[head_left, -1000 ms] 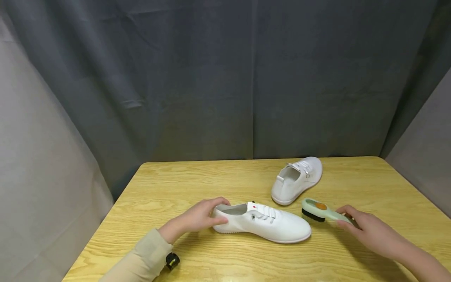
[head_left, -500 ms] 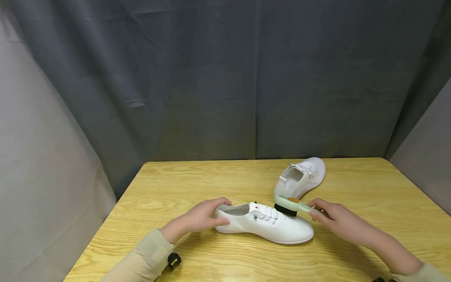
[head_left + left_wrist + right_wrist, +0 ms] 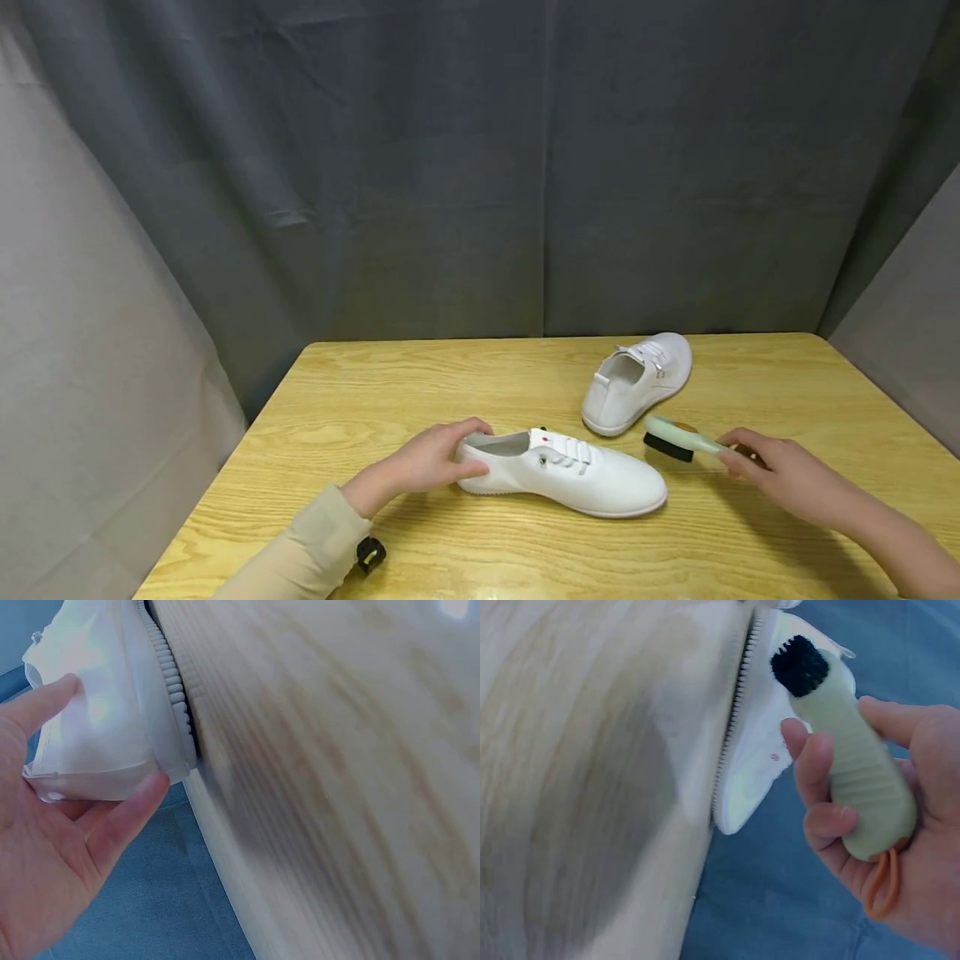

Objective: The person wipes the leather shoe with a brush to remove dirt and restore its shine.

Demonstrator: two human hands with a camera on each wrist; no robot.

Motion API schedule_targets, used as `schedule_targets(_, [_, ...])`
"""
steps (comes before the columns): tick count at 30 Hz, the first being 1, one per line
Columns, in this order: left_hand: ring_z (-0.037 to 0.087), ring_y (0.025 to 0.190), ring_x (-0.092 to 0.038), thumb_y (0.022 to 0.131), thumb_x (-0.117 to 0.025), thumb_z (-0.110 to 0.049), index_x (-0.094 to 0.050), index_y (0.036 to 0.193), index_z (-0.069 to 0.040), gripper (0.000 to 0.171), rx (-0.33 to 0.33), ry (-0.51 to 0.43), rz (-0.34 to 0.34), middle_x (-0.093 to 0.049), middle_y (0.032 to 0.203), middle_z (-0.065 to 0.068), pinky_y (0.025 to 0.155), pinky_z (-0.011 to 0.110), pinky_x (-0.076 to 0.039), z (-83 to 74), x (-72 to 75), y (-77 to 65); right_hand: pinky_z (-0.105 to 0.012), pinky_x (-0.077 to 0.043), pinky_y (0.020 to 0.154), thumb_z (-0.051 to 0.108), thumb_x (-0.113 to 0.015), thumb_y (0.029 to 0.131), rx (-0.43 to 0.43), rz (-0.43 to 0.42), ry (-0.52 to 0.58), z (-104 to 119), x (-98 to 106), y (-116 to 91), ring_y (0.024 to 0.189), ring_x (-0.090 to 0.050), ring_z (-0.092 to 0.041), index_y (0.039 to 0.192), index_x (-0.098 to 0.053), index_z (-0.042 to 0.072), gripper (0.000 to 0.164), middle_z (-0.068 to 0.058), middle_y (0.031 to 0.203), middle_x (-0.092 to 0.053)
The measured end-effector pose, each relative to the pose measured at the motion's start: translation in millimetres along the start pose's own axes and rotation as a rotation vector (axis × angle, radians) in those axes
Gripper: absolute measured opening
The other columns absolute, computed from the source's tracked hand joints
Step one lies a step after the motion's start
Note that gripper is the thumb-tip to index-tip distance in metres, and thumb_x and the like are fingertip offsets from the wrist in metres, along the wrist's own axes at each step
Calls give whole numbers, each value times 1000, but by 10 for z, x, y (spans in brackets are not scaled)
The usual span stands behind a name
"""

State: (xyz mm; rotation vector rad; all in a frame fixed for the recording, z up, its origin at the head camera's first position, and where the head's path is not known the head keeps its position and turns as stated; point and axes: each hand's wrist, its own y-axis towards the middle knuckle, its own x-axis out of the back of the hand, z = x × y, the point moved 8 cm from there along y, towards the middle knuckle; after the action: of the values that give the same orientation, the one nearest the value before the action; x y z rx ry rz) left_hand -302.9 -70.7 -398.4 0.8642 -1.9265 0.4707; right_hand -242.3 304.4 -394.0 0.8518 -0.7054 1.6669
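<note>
Farther right now, the pale green plastic brush with black bristles (image 3: 693, 441) hangs past the near white lace-up shoe (image 3: 570, 481). The right hand (image 3: 783, 479) has a closed grip on its handle; the left hand (image 3: 431, 460), half-curled, holds the heel. On the bench (image 3: 420, 379), the shoe points right, toward the brush.

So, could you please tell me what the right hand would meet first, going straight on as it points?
The brush in the right hand would likely touch the far shoe first, though depth is unclear.
</note>
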Motion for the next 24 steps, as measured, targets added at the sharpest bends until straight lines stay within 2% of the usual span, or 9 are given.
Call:
schedule_targets(5, [13, 108, -57, 91, -66, -43, -55, 130, -19, 47, 4, -6, 1, -62, 123, -1, 94, 37, -44, 5, -3, 4, -27, -38, 48, 30, -48, 103, 28, -39, 64, 153, 38, -81, 57, -41, -9, 121, -57, 2, 34, -2, 79, -51])
schedule_targets(13, [12, 110, -56, 91, -66, -44, -55, 130, -21, 47, 15, -17, 10, -61, 123, -4, 95, 36, -44, 21, -15, 12, -26, -39, 50, 27, -50, 103, 126, -12, 115, 387, -175, -103, 56, -41, -6, 121, -57, 4, 30, 0, 77, -51])
schedule_targets(15, [12, 110, -56, 91, -66, -44, -55, 130, -22, 46, 18, -18, 12, -61, 124, -4, 95, 36, -44, 24, -17, 12, -26, -39, 51, 27, -50, 103, 125, -11, 106, 363, -216, -95, 57, -42, -6, 121, -57, 4, 30, 1, 77, -51])
schedule_targets(21, [13, 111, -56, 91, -66, -44, -55, 130, -22, 47, 23, -17, 8, -61, 124, -4, 95, 37, -44, 28, -16, 10, -25, -36, 54, 35, -49, 102, -11, -10, 16, 81, -229, -77, 61, -41, -7, 118, -57, 5, 35, 1, 77, -52])
schedule_targets(24, [14, 112, -56, 91, -66, -45, -55, 130, -22, 47, 27, -15, 4, -61, 125, -4, 96, 38, -44, 28, -12, 5, -26, -34, 53, 35, -49, 103, -31, -15, -15, -5, -188, -97, 59, -40, -8, 117, -58, 5, 34, 2, 76, -52])
